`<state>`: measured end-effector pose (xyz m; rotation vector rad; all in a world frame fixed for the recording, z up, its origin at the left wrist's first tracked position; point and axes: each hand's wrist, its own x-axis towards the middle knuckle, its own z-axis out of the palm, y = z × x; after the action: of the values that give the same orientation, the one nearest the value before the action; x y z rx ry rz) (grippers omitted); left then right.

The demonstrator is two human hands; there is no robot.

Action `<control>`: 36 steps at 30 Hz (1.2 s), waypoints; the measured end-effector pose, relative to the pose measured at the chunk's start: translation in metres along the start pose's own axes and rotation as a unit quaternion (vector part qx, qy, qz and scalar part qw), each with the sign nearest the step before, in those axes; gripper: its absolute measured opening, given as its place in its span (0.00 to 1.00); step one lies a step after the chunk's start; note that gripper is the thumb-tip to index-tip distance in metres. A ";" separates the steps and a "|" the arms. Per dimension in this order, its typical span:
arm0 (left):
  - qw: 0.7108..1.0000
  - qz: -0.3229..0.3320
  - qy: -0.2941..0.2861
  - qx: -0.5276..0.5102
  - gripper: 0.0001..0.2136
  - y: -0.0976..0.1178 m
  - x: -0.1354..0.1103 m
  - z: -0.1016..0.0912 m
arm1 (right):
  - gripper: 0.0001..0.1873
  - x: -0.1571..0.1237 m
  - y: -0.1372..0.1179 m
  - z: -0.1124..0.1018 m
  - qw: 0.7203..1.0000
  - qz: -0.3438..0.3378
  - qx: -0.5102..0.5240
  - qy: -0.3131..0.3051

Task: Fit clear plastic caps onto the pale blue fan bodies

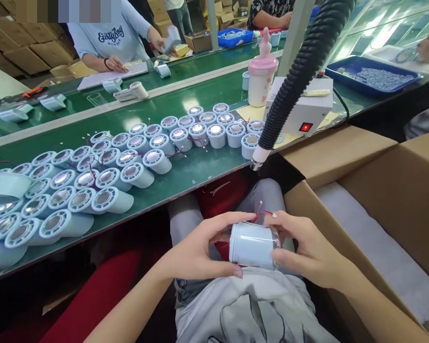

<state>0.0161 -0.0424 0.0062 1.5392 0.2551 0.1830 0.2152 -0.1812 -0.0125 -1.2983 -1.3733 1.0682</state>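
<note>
Over my lap I hold a light-blue cylindrical housing (253,244) on its side, between both hands. My left hand (203,247) grips its left end, thumb below and fingers over the top. At the right end, my right hand (307,247) closes around a clear rim, which looks like a transparent sleeve or film. Thin red and black wires (260,213) with small white connectors stick up behind the housing, close to my right fingertips. Many similar light-blue housings (109,200) stand in rows on the green bench in front of me, some with red wires lying over them.
A black flexible hose (300,66) hangs down to the bench edge. Beside it stand a grey box with a lit red switch (305,127) and a pink-lidded cup (262,71). An open cardboard box (343,166) is at my right. A co-worker (110,43) sits across the bench.
</note>
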 end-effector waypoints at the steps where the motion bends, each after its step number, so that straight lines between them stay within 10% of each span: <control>1: 1.000 0.011 -0.004 0.015 0.37 0.001 -0.003 0.003 | 0.10 -0.005 -0.003 0.001 1.000 -0.012 -0.015 0.003; 15: 0.980 0.105 -0.023 0.167 0.39 0.007 -0.032 0.027 | 0.13 -0.042 -0.014 0.023 0.993 0.055 0.105 0.000; 31: 0.986 0.101 -0.026 0.130 0.30 -0.010 -0.040 0.049 | 0.43 -0.054 -0.006 0.040 0.839 0.359 0.388 -0.127; 36: 0.998 -0.029 0.009 0.046 0.28 -0.003 -0.044 0.058 | 0.31 -0.067 0.007 0.042 0.926 0.272 0.263 -0.017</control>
<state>-0.0100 -0.1104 0.0062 1.6192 0.3257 0.1410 0.1756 -0.2474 -0.0316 -1.2696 -0.6640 1.7009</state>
